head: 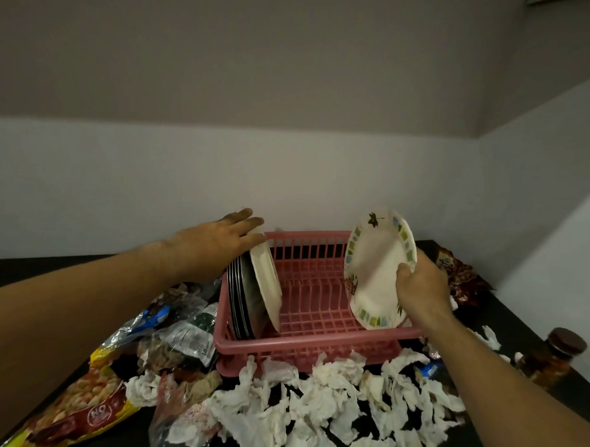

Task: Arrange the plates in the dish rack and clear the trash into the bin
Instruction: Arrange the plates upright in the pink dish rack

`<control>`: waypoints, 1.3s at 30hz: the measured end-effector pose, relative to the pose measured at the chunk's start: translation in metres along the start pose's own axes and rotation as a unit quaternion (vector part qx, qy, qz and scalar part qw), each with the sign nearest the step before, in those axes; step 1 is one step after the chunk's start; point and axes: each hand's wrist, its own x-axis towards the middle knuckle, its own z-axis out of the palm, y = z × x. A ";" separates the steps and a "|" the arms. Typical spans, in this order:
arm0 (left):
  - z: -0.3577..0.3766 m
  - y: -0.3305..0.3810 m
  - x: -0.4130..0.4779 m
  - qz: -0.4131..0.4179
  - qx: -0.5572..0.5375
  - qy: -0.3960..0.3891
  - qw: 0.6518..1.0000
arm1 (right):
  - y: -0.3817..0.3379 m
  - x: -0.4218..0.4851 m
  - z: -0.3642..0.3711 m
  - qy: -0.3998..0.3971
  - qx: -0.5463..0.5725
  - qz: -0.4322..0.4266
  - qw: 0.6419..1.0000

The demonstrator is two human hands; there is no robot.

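A pink plastic dish rack (pixel 316 339) stands on the dark counter. At its left end several plates (pixel 251 298) stand upright, dark ones behind a white one. My left hand (pixel 216 244) rests on the tops of these plates with fingers straight. My right hand (pixel 422 288) grips the right rim of a white plate with a green and blue patterned border (pixel 374 269), held upright over the rack's right side. Crumpled white tissues (pixel 330 405) lie scattered in front of the rack. No bin is in view.
Snack wrappers and plastic bags (pixel 169 332) pile up left of the rack, with a yellow and red packet (pixel 80 406) at the lower left. A brown wrapper (pixel 462 276) lies at the right rear. A brown-lidded jar (pixel 556 359) stands at the right. Grey walls close the corner.
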 end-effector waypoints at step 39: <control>0.023 -0.002 0.005 -0.060 -0.130 0.117 0.983 | -0.120 -0.048 0.117 -0.142 -0.038 -0.163 0.976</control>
